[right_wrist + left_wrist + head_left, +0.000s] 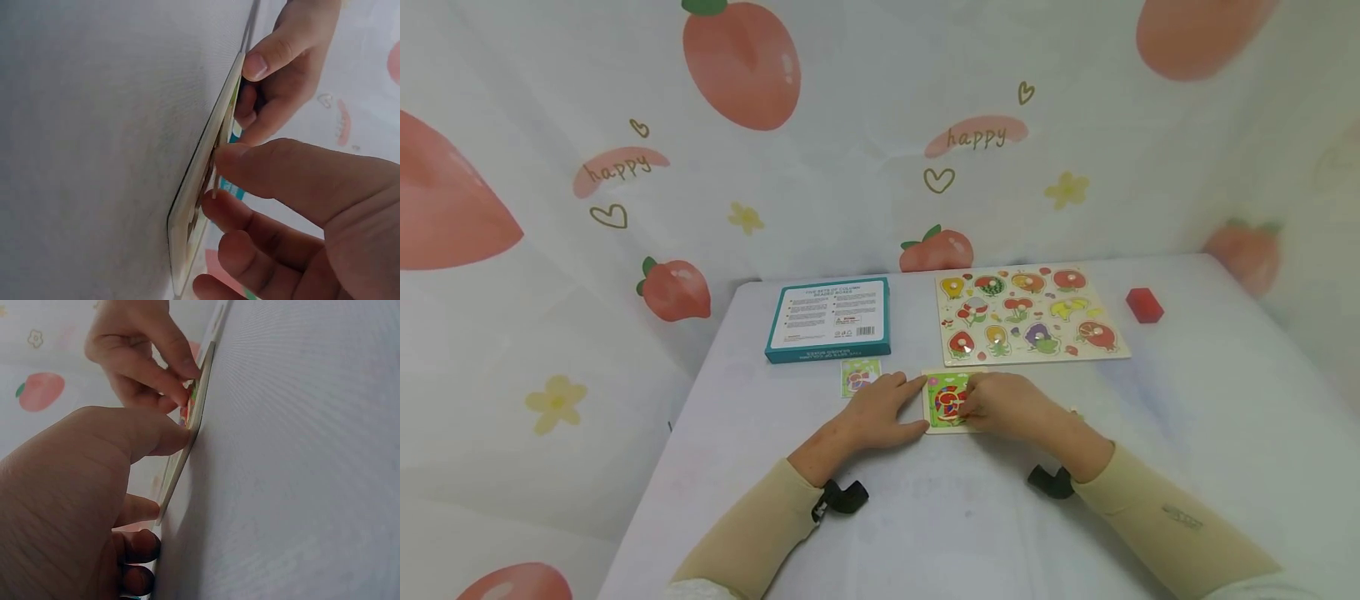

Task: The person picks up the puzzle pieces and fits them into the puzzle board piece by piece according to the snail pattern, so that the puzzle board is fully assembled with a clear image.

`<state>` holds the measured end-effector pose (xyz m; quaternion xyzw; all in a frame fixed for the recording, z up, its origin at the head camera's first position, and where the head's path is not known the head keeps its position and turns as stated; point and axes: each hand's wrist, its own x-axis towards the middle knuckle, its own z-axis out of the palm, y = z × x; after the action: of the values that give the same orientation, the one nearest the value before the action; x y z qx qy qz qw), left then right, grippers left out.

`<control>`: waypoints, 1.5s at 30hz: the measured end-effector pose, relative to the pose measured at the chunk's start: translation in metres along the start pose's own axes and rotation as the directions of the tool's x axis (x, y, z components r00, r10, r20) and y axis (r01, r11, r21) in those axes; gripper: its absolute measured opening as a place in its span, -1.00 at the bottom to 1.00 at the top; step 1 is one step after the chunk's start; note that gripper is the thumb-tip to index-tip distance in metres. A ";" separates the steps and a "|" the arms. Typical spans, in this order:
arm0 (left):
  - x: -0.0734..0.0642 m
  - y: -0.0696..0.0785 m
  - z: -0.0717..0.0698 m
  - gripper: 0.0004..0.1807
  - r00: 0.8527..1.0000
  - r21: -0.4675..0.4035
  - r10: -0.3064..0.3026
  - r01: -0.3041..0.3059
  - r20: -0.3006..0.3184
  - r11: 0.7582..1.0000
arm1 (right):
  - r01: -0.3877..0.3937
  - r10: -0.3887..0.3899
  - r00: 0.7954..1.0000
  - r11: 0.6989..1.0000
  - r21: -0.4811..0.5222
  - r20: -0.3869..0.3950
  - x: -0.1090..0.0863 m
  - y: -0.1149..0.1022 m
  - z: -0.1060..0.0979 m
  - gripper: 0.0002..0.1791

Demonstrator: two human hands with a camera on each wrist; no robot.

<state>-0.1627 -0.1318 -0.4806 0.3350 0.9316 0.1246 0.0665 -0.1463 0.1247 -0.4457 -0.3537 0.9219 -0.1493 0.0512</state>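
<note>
A small square wooden puzzle board point(934, 426) lies in front of me, with a colourful picture on a green ground. My left hand point(880, 412) spreads its thumb and forefinger to the board's left edge; both press there, fairly straight. Over the right half of the board, my right hand point(1003, 406) pinches a thin puzzle piece point(215, 187) between thumb and forefinger. In the right wrist view that piece appears edge-on, right at the board's surface. The right hand covers part of the picture in the head view.
A matching picture card point(854, 379) lies beyond the left hand. Behind stand a teal and white box point(831, 317) and a large fruit peg puzzle point(1030, 317). A red block point(1144, 305) sits at the far right. A small yellowish bit point(1074, 412) shows behind the right wrist.
</note>
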 end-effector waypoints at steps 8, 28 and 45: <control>0.000 0.001 0.000 -0.16 1.000 -0.001 -0.001 0.001 -0.004 1.000 | 0.043 -0.044 0.999 0.996 0.078 0.014 0.001 0.002 0.001 -0.92; 0.004 0.004 0.000 -0.16 1.000 -0.003 -0.005 0.005 0.020 1.000 | 0.100 -0.100 0.994 0.995 0.003 0.034 -0.001 0.003 0.001 -0.86; 0.002 0.000 0.000 -0.16 1.000 0.002 -0.008 0.008 0.015 1.000 | 0.046 -0.067 0.991 0.984 0.174 0.119 -0.002 0.013 -0.012 -0.76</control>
<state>-0.1642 -0.1306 -0.4812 0.3321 0.9325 0.1210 0.0739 -0.1552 0.1376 -0.4387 -0.3828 0.8903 -0.2066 0.1344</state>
